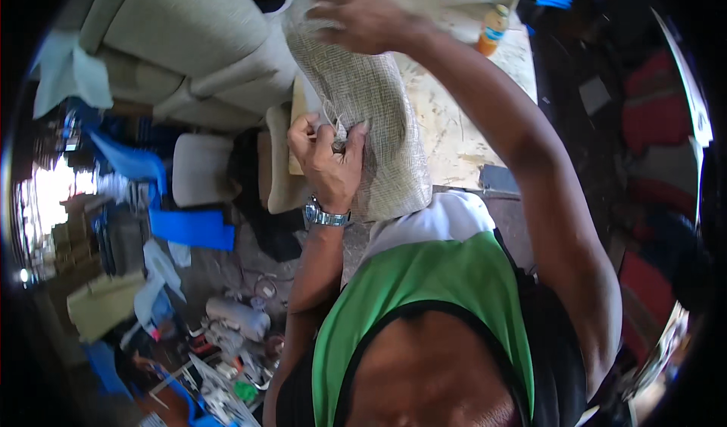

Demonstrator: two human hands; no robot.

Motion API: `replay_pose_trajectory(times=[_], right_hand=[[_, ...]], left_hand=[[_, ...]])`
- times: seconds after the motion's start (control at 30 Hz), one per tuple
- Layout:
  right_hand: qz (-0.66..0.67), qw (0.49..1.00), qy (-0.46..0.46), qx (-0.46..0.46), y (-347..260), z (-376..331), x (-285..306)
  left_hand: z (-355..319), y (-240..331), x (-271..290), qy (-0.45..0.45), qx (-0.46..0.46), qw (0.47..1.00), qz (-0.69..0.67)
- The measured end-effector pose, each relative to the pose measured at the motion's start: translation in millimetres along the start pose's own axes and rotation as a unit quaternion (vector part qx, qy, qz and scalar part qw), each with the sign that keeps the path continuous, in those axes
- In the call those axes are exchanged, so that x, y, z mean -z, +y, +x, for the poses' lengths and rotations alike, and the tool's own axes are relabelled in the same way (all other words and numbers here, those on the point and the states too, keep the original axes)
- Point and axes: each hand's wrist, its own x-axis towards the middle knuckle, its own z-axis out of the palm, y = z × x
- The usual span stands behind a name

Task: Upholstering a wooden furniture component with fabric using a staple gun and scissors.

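A long padded cushion [379, 109] wrapped in coarse beige woven fabric lies across the table and reaches toward my body. My left hand [329, 158] is closed in a pinch at its left edge, where frayed pale threads [333, 116] stick out. Something small and dark shows between the thumb and fingers, too small to name. Over the far end of the cushion, my right hand [360, 19] is stretched out to the left with fingers apart. Its fingertips are blurred by motion, and no object shows in it.
Under the cushion stands a stained light wooden table [454, 116]. A bottle of orange liquid [493, 30] stands on its far right. Beige upholstered seating [182, 25] fills the far left. Tools and scraps [235, 351] clutter the floor at lower left, near a blue panel [193, 228].
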Motion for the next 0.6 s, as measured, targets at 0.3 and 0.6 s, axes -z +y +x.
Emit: replay_pose_trajectory(times=[0.3,0.6], right_hand=[[-0.074,0.941,-0.270,-0.190,-38,66,-28],[-0.092,0.973,-0.162,-0.134,-5,25,-33]], left_hand=[[17,-18,35,-0.065,-0.004,0.998,0.022],[26,-20,18,-0.305,0.129,0.942,-0.058]])
